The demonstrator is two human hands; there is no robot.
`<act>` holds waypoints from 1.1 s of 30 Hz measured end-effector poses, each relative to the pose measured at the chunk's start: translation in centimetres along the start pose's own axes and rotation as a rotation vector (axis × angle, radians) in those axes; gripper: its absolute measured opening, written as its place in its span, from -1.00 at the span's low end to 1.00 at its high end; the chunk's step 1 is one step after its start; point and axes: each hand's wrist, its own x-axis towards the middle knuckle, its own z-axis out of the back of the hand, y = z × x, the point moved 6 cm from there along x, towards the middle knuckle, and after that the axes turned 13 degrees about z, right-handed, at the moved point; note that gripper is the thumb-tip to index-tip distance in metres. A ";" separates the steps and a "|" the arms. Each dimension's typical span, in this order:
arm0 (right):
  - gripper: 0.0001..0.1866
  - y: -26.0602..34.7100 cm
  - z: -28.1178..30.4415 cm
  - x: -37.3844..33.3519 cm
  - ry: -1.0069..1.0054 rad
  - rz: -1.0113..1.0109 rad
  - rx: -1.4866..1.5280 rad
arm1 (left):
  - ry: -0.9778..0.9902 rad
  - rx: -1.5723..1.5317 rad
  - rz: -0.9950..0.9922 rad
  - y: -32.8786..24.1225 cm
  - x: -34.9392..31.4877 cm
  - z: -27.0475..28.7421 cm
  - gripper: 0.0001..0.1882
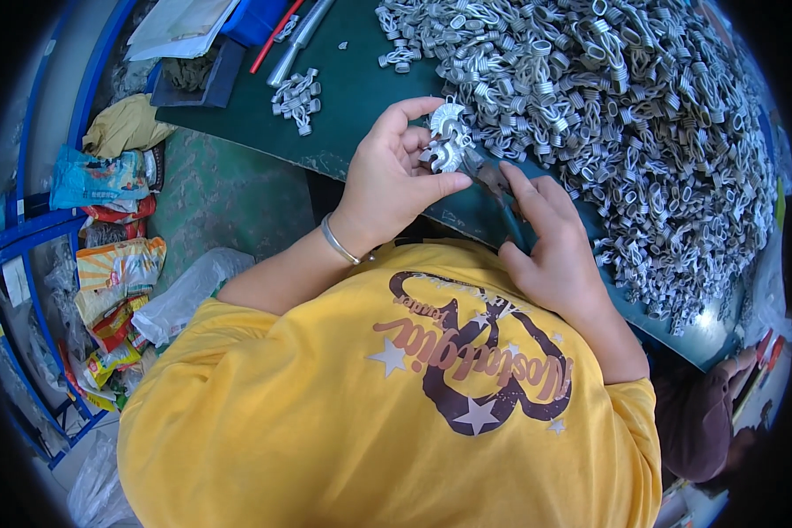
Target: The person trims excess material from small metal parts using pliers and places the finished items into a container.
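My left hand (pixel 385 172), with a bangle on its wrist, pinches a shiny silver metal piece (pixel 450 141) with curved, ridged lobes between thumb and fingers. The piece is held up just off the near edge of the green table. My right hand (pixel 550 233) is wrapped round a pair of pliers (pixel 491 179) with dark jaws and dull green handles. The jaws' tips reach the right side of the metal piece; whether they grip it I cannot tell. Right beyond both hands lies a large heap of small grey looped metal parts (pixel 634 114).
A small cluster of the same parts (pixel 297 101) lies left on the green table (pixel 361 66), near a metal tapered tool (pixel 297 44) and a red stick (pixel 275 37). A blue bin (pixel 257 19) stands behind. Shelves with bags (pixel 101 176) are at left; another person's sleeve (pixel 695 427) shows at lower right.
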 end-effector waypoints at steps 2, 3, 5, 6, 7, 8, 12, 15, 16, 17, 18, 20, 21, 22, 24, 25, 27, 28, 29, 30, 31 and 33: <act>-0.31 0.3 0.1 0.1 0.014 0.052 -0.144 | 0.014 0.025 -0.035 -0.2 -0.4 -0.4 -0.30; -0.31 0.3 0.1 0.1 0.025 0.041 -0.184 | 0.027 0.052 -0.070 -0.4 -0.5 -0.6 -0.33; -0.30 0.2 0.1 0.1 0.035 0.029 -0.223 | 0.007 -0.035 -0.033 -0.2 -0.6 -0.4 -0.35; -0.29 0.3 0.1 0.1 0.032 0.030 -0.259 | -0.013 -0.122 0.004 0.1 -0.5 -0.3 -0.36; -0.29 0.4 0.2 0.1 0.030 0.032 -0.294 | -0.009 -0.120 0.007 0.2 -0.6 -0.4 -0.36; -0.29 0.4 0.1 0.1 0.028 0.027 -0.293 | -0.030 -0.131 -0.002 0.3 -0.7 -0.3 -0.36; -0.29 0.7 0.1 0.3 0.014 0.054 -0.358 | -0.087 -0.110 -0.087 0.9 -0.9 -0.4 -0.35; -0.29 0.9 0.1 0.4 0.004 0.074 -0.392 | -0.109 -0.042 -0.079 1.2 -1.1 -0.3 -0.40; -0.28 0.9 0.1 0.4 0.001 0.080 -0.406 | -0.105 -0.041 -0.076 1.2 -1.1 -0.4 -0.40; -0.28 1.0 0.1 0.4 0.000 0.086 -0.420 | -0.080 -0.095 -0.075 0.9 -1.1 -0.7 -0.42; -0.28 1.0 0.1 0.4 -0.003 0.083 -0.419 | -0.056 -0.148 -0.074 0.8 -1.1 -0.8 -0.45; -0.29 1.1 -0.1 0.5 0.008 0.097 -0.445 | -0.051 -0.134 -0.069 1.1 -1.2 -0.7 -0.47; -0.29 1.1 -0.1 0.5 0.008 0.095 -0.444 | -0.049 -0.124 -0.065 1.3 -1.2 -0.7 -0.48; -0.30 1.1 -0.1 0.6 0.025 0.099 -0.457 | -0.047 -0.124 -0.064 1.3 -1.2 -0.7 -0.48; -0.31 1.0 -0.2 0.6 0.042 0.102 -0.469 | -0.051 -0.151 -0.052 1.5 -1.3 -0.7 -0.49; -0.33 1.1 -0.1 0.6 0.034 0.121 -0.472 | -0.050 -0.150 -0.050 1.6 -1.2 -0.7 -0.49; -0.35 1.1 -0.2 0.6 0.026 0.140 -0.475 | -0.042 -0.155 -0.057 1.8 -1.1 -0.7 -0.50; -0.36 1.1 -0.3 0.7 0.014 0.151 -0.444 | -0.042 -0.156 -0.056 1.7 -1.2 -0.7 -0.50; -0.38 1.1 -0.3 0.7 0.003 0.163 -0.413 | -0.039 -0.142 -0.048 1.6 -1.2 -0.7 -0.51; -0.38 1.2 -0.2 0.7 0.003 0.164 -0.412 | -0.037 -0.128 -0.040 1.5 -1.2 -0.7 -0.51; -0.33 1.1 -0.1 0.7 0.045 0.153 -0.395 | -0.038 -0.128 -0.039 1.4 -1.2 -0.6 -0.51; -0.27 1.0 0.1 0.6 0.087 0.143 -0.378 | 0.012 -0.085 -0.028 1.3 -1.2 -0.5 -0.51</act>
